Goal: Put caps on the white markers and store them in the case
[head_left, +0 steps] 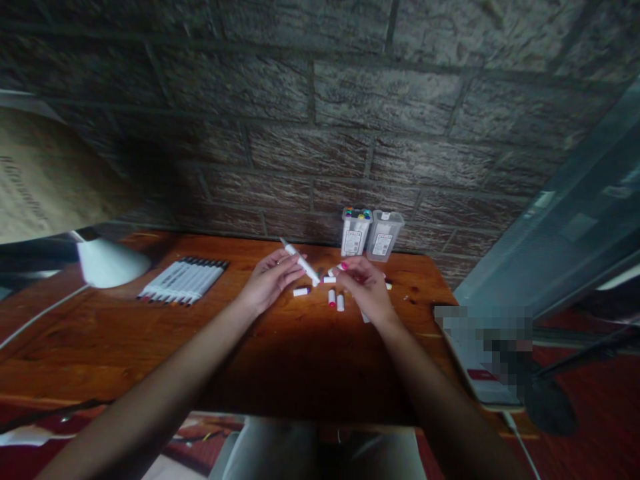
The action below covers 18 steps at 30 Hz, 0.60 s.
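My left hand (270,280) is closed around a white marker (299,261) that slants up to the left above the wooden table (250,347). My right hand (367,287) pinches a small white cap with a pink end (342,267) close to the marker's lower tip. Several loose white caps (333,298) lie on the table between and below both hands. One more cap (301,291) lies under my left hand.
A row of several white markers (184,281) lies at the left. A white lamp base (107,261) stands beyond them. Two clear marker boxes (371,235) stand against the brick wall. A flat item (480,360) lies at the table's right edge.
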Each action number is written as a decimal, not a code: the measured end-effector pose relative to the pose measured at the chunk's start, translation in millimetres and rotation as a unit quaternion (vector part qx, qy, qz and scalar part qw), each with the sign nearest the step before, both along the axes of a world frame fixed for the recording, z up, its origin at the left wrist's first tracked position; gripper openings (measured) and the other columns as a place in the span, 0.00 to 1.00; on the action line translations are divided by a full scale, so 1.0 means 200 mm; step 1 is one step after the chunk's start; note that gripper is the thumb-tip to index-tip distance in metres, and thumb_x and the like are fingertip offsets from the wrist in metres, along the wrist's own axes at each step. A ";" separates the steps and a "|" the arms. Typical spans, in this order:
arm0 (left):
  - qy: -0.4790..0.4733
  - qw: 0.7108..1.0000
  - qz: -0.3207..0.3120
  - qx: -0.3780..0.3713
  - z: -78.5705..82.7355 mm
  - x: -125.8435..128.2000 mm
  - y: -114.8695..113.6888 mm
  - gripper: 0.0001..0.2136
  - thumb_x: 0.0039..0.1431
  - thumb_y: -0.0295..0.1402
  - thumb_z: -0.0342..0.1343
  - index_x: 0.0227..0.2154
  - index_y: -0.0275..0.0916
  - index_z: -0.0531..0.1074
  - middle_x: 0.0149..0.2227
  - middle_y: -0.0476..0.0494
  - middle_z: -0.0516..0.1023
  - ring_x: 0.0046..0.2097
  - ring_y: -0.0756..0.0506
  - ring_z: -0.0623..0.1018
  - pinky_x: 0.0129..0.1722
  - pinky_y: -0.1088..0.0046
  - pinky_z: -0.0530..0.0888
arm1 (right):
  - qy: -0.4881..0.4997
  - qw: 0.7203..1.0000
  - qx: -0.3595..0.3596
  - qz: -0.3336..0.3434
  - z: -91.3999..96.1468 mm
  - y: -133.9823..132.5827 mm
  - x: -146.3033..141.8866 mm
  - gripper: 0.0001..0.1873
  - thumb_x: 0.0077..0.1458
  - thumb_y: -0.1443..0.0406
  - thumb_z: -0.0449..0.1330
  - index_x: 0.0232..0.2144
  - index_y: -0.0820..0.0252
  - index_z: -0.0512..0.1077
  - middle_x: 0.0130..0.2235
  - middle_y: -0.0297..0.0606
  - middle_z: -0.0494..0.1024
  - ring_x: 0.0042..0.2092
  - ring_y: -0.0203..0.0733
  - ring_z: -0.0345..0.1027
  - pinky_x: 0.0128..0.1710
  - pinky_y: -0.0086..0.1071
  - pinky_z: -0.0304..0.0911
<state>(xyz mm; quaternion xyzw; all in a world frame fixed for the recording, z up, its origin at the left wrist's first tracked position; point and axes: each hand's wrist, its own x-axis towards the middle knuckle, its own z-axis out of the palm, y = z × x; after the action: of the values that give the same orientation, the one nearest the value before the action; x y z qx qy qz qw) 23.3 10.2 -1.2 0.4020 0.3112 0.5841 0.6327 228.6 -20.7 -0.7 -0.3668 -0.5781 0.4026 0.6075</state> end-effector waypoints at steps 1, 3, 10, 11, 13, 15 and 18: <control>-0.006 1.000 0.005 0.003 0.00 0.00 0.00 0.06 0.52 0.24 0.64 0.34 0.33 0.76 0.38 0.43 0.83 0.36 0.51 0.82 0.38 0.79 0.79 | -0.001 1.000 -0.011 0.003 0.00 0.00 0.00 0.12 0.47 0.60 0.68 0.34 0.56 0.72 0.31 0.32 0.79 0.33 0.38 0.73 0.30 0.29 0.66; -0.020 1.000 0.010 0.011 0.00 -0.01 0.01 0.05 0.53 0.24 0.63 0.34 0.33 0.76 0.38 0.43 0.83 0.38 0.50 0.82 0.40 0.78 0.79 | -0.013 0.999 -0.030 0.006 0.00 0.00 0.01 0.14 0.48 0.59 0.67 0.37 0.55 0.72 0.34 0.34 0.80 0.35 0.39 0.74 0.28 0.29 0.66; -0.026 0.999 0.019 0.006 0.00 0.00 0.01 0.05 0.53 0.24 0.64 0.33 0.33 0.75 0.37 0.43 0.83 0.40 0.49 0.82 0.44 0.77 0.78 | -0.038 0.997 -0.051 0.034 -0.01 0.00 0.00 0.13 0.48 0.57 0.66 0.36 0.55 0.74 0.36 0.36 0.82 0.35 0.40 0.76 0.29 0.31 0.69; -0.025 0.999 0.019 0.004 0.01 0.00 0.01 0.05 0.53 0.24 0.63 0.33 0.33 0.75 0.37 0.43 0.83 0.40 0.49 0.82 0.45 0.76 0.78 | -0.036 0.997 -0.050 0.035 -0.01 0.00 0.00 0.13 0.48 0.57 0.66 0.36 0.55 0.74 0.36 0.36 0.82 0.34 0.40 0.76 0.30 0.31 0.69; -0.027 0.999 0.018 0.003 0.01 0.00 0.01 0.05 0.53 0.23 0.63 0.33 0.34 0.75 0.37 0.43 0.83 0.40 0.49 0.82 0.45 0.76 0.78 | -0.033 0.998 -0.050 0.033 -0.01 0.00 0.00 0.13 0.48 0.57 0.66 0.35 0.56 0.74 0.35 0.35 0.82 0.33 0.39 0.76 0.31 0.32 0.70; -0.030 0.999 0.013 0.002 0.01 0.00 0.00 0.04 0.54 0.23 0.62 0.33 0.34 0.76 0.37 0.43 0.83 0.39 0.50 0.82 0.45 0.77 0.78 | -0.032 0.998 -0.053 0.030 -0.01 0.00 0.00 0.13 0.48 0.58 0.67 0.35 0.56 0.74 0.34 0.35 0.82 0.32 0.38 0.75 0.31 0.31 0.69; -0.026 1.000 0.011 -0.002 0.02 0.00 0.00 0.04 0.54 0.23 0.62 0.34 0.33 0.76 0.38 0.42 0.83 0.40 0.50 0.82 0.45 0.77 0.78 | -0.038 0.997 -0.052 0.029 -0.02 0.00 0.00 0.12 0.47 0.59 0.67 0.35 0.56 0.74 0.33 0.34 0.81 0.29 0.36 0.73 0.28 0.29 0.67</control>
<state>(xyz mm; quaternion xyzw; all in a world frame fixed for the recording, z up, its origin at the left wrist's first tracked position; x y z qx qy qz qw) 24.1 10.3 1.9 0.3820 0.3005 0.6002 0.6352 227.7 -20.6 -3.9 -0.3962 -0.5894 0.4358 0.5529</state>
